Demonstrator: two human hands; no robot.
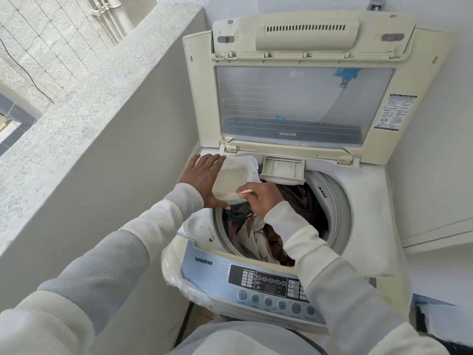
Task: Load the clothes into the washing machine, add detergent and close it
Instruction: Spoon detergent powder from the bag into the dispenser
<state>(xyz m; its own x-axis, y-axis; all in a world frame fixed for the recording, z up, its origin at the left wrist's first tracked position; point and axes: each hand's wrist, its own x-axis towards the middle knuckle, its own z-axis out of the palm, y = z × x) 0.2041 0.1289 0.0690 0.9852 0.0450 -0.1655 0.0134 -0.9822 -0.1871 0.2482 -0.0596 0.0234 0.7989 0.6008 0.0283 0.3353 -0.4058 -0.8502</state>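
Rough-plastered parapet wall (102, 111) on the left, smooth white walls behind and to the right; pipes (122, 14) beyond the parapet, top left. Wedged into this corner, top-loading washing machine (371, 213), lid (304, 103) raised upright against the back wall, warning sticker near its right edge. Along the front, control panel (256, 280) marked TurboDrum; crumpled plastic film (179, 275) at the front left corner. Inside the drum, clothes (256, 239): dark, brown and a cream patterned piece, partly hidden by the right sleeve. At the back rim, detergent drawer (282, 169) pulled out over the drum. Just left of it, above the rim, white tub (233, 175), clasped between thumb and spread fingers of the left grip (202, 175). Right grip (261, 201) pinching a pale scoop (244, 192) at the tub's near edge.
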